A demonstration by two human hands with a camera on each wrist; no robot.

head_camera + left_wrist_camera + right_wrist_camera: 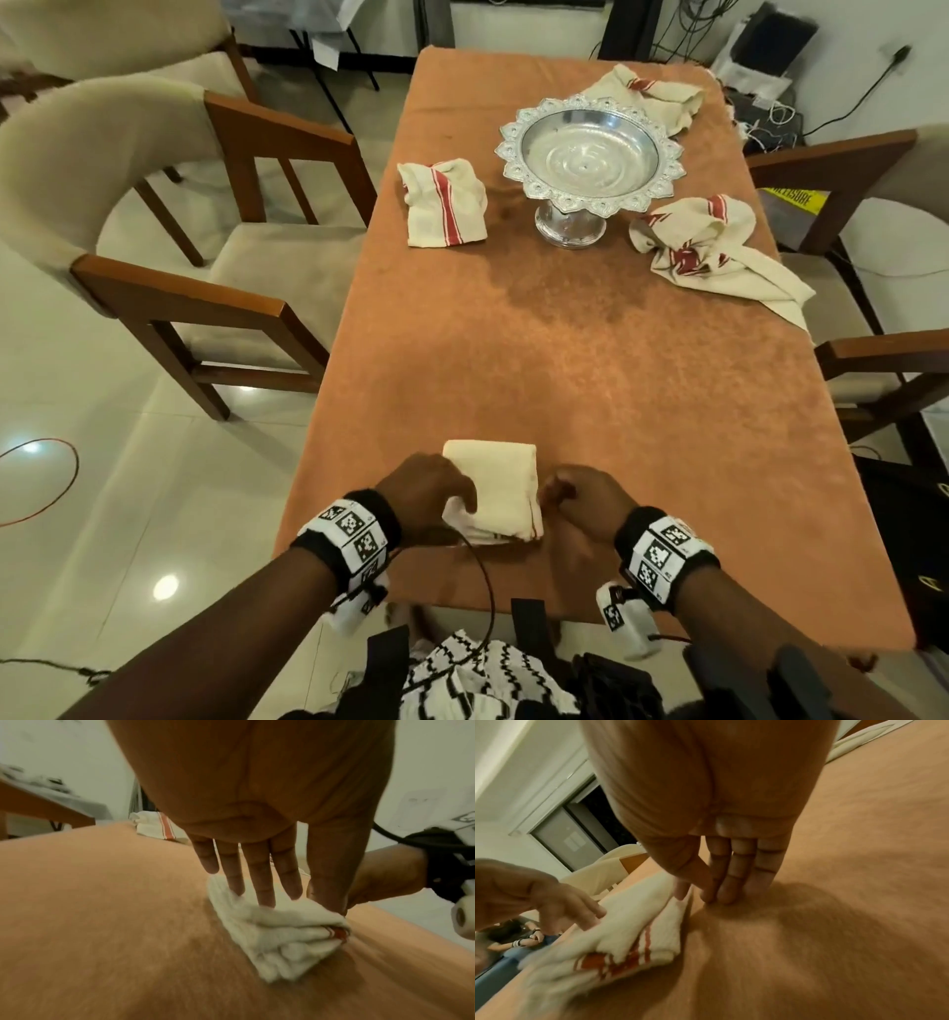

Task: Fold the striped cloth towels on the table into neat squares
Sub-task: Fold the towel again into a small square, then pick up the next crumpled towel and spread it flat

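A cream towel with red stripes (495,485) lies folded into a thick square near the table's front edge. My left hand (436,491) rests on its left side, the straight fingers (262,882) pressing the top layer of the towel (277,933) down. My right hand (570,491) sits just right of the towel, fingertips (727,892) on the orange tablecloth and the thumb touching the towel's (634,914) right edge; it holds nothing. Farther back lie a loosely folded towel (444,205), a crumpled one (714,246) and another (655,95) behind the bowl.
A silver pedestal bowl (590,154) stands at the table's far middle. The table (565,370) wears an orange cloth. Wooden chairs with cream cushions (169,241) stand on the left, and another chair (873,360) on the right.
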